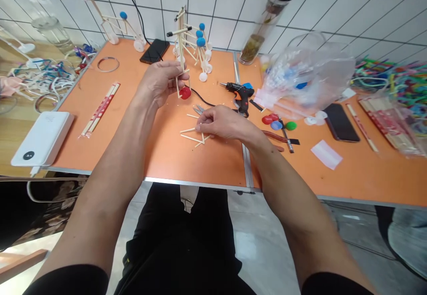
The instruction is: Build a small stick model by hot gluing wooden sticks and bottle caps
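My left hand [163, 81] is closed on a small frame of thin wooden sticks [178, 88], held above the table, with a red bottle cap [185, 92] at its lower end. The fingers hide part of the frame. Lower and to the right, my right hand [218, 122] pinches a short wooden stick [188, 130] by its end. Beneath those fingertips lie several cut stick pieces [191, 138]. Metal tool jaws [199, 109] show just beyond the right hand. Stick models with white wheels and blue balls [200, 41] stand behind my left hand.
A glue gun [240, 94] lies right of centre, near coloured caps [276, 125] and red tool handles [275, 136]. Behind are a tea bottle [262, 28] and a plastic bag [307, 73]. Wrapped chopsticks [101, 109], a power bank [43, 137] and phones [342, 122] lie around.
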Motion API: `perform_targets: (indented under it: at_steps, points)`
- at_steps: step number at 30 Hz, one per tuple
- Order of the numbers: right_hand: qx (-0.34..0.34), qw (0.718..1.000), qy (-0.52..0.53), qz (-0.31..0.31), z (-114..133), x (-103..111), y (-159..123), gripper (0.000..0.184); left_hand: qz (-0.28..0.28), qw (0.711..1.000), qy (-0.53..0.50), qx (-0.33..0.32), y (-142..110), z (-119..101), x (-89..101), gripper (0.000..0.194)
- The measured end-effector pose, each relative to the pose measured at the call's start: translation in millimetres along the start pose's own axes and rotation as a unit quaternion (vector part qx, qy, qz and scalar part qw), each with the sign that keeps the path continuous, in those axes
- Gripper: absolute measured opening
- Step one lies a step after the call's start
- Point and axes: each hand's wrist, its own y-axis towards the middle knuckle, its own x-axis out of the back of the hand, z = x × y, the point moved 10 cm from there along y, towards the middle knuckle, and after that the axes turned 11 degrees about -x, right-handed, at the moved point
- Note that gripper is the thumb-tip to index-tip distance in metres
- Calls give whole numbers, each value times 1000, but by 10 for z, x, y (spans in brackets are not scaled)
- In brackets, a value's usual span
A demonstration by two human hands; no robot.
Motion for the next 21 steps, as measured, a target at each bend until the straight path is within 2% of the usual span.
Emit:
perform_targets:
  at_steps: [1,3,5,7,8,10,12,14,18,21]
  points:
    - [-1,999,-12,-38,-21,121,-1,15,-3,1000,-9,9,1,20,6,20]
    - [-24,984,-41,-171,-148,515,-30,16,-8,999,-24,23,2,50,15,26]
    - [-65,932,-67,-349,-354,991,-160,11,-14,999,-28,23,5,55,27,27]
    - [-110,899,-83,-417,-595,1234,-206,24,-17,999,-24,15,7,40,37,23]
    - [-133,895,-89,-417,-713,1284,-182,34,-20,999,-22,13,6,34,41,21]
    - [-166,906,-97,-378,-888,1281,-83,48,-25,999,-24,14,-2,29,46,18]
    - [-188,915,-103,-341,-965,1230,-1,56,-32,999,-26,18,-14,24,53,15]
    - [-208,914,-111,-330,-969,1197,35,62,-34,999,-26,18,-22,16,53,14]
    - [-236,900,-120,-347,-936,1193,31,61,-29,999,-37,12,-17,0,44,19]
    - [-228,893,-102,-375,-945,1240,-8,55,-21,998,-62,11,1,10,30,27]
